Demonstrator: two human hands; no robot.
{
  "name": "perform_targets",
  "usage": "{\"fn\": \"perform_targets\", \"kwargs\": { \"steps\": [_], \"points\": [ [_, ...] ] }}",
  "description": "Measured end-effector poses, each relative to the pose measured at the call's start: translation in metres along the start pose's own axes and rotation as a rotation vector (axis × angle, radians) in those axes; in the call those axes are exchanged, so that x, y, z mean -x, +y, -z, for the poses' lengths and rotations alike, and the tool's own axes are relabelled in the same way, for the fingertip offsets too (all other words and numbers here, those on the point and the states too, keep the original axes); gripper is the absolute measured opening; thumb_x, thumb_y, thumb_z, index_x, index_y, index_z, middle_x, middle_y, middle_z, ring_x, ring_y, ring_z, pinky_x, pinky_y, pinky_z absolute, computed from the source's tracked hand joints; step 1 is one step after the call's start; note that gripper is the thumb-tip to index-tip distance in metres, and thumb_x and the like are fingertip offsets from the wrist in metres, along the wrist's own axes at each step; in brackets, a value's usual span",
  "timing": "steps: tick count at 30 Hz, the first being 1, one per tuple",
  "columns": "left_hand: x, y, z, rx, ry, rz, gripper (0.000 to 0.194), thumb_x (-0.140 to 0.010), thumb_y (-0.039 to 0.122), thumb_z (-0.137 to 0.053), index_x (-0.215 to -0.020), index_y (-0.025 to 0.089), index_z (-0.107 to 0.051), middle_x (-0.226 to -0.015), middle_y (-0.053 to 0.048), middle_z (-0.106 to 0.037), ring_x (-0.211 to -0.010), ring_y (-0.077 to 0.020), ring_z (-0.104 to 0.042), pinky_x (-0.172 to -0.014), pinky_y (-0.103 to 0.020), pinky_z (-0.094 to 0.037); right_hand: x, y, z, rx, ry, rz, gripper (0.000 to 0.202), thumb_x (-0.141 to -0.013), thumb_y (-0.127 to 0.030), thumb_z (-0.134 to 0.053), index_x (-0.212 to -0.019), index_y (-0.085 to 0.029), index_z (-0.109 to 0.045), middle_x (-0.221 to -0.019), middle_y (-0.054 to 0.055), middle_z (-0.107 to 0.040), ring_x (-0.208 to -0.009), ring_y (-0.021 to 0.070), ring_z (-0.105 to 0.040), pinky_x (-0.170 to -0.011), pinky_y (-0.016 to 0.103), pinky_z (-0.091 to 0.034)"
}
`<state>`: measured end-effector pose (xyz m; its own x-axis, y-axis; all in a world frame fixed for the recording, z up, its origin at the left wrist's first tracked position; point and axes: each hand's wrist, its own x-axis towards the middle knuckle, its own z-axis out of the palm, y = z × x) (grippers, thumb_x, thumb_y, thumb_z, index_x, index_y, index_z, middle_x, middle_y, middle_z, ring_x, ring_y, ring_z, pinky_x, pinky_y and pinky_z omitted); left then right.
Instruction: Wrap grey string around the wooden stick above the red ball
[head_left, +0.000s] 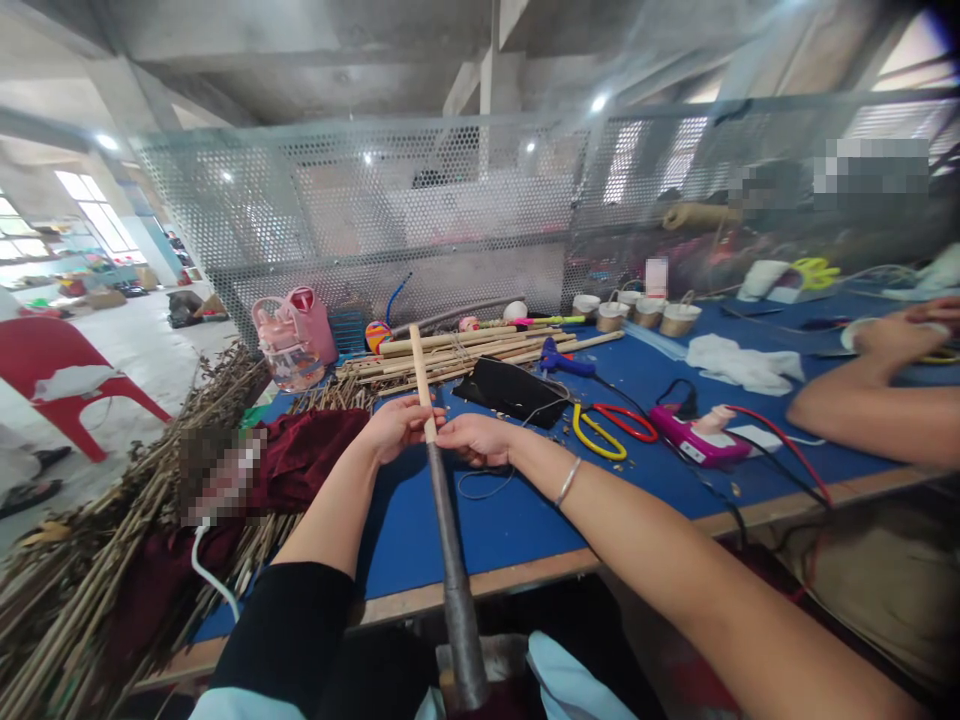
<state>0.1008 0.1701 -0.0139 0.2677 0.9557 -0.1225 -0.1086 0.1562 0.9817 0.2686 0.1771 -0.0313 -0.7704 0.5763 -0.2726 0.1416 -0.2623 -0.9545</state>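
Observation:
A long rod runs from my lap out over the blue table (495, 530). Its near part is a dark grey tapered tube (450, 550), and a pale wooden stick (419, 370) forms the far end. My left hand (397, 425) has its fingers closed round the wooden stick from the left, just above the dark tube. From the right, my right hand (476, 440) pinches at the junction of stick and tube. A thin grey cord (484, 495) loops on the table below my right hand.
Wooden sticks (480, 350), a black cloth (514, 390), a blue glue gun (566, 362), yellow-handled scissors (600, 440) and a pink power strip (697, 435) lie beyond. Dry stalks (112, 520) fill the left. Another person's arm (862, 400) rests at right.

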Motion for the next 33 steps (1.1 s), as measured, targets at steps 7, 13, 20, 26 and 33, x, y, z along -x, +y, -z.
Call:
{"fn": "perform_targets", "kwargs": {
  "steps": [7, 13, 20, 26, 33],
  "points": [
    [0.001, -0.004, 0.000, -0.093, 0.092, -0.014, 0.028, -0.054, 0.031, -0.077, -0.065, 0.012, -0.059, -0.053, 0.001, -0.059, -0.044, -0.0083, -0.052, -0.049, -0.023, -0.047, 0.002, -0.001, 0.002, 0.029, 0.058, -0.008, 0.033, -0.066, -0.040, -0.068, -0.071, -0.014, -0.048, -0.037, -0.013, -0.023, -0.031, 0.0017, -0.015, -0.028, 0.014, -0.011],
    [0.005, 0.006, -0.002, -0.010, 0.016, -0.046, 0.030, -0.060, 0.028, -0.073, -0.082, 0.015, -0.058, -0.071, -0.004, -0.065, -0.060, -0.0132, -0.061, -0.060, -0.028, -0.051, 0.004, -0.005, -0.002, -0.101, -0.089, -0.028, 0.035, -0.068, -0.044, -0.066, -0.072, -0.014, -0.048, -0.039, -0.013, -0.022, -0.032, 0.0016, -0.014, -0.030, 0.013, -0.010],
    [0.004, 0.001, -0.005, -0.030, 0.040, -0.029, 0.026, -0.059, 0.029, -0.073, -0.073, 0.011, -0.060, -0.058, 0.001, -0.058, -0.047, -0.0067, -0.052, -0.050, -0.019, -0.046, 0.000, -0.002, -0.004, 0.064, 0.120, 0.042, 0.045, -0.063, -0.051, -0.068, -0.059, -0.016, -0.039, -0.036, -0.012, -0.026, -0.029, 0.0016, -0.017, -0.027, 0.016, -0.010],
    [0.005, 0.004, -0.005, -0.021, 0.016, 0.006, 0.031, -0.057, 0.027, -0.075, -0.080, 0.013, -0.060, -0.065, -0.001, -0.062, -0.054, -0.0098, -0.057, -0.057, -0.024, -0.049, 0.002, -0.002, -0.001, -0.050, -0.029, -0.012, 0.044, -0.063, -0.048, -0.069, -0.064, -0.016, -0.039, -0.037, -0.013, -0.024, -0.031, 0.0011, -0.015, -0.029, 0.014, -0.011],
    [0.003, -0.001, -0.006, -0.083, 0.085, -0.007, 0.029, -0.057, 0.034, -0.074, -0.061, 0.013, -0.055, -0.046, 0.004, -0.051, -0.040, -0.0053, -0.045, -0.044, -0.018, -0.040, -0.001, 0.000, -0.004, 0.043, 0.068, 0.040, 0.042, -0.063, -0.045, -0.069, -0.060, -0.016, -0.040, -0.035, -0.012, -0.026, -0.029, 0.0013, -0.018, -0.028, 0.016, -0.012]
  ]
}}
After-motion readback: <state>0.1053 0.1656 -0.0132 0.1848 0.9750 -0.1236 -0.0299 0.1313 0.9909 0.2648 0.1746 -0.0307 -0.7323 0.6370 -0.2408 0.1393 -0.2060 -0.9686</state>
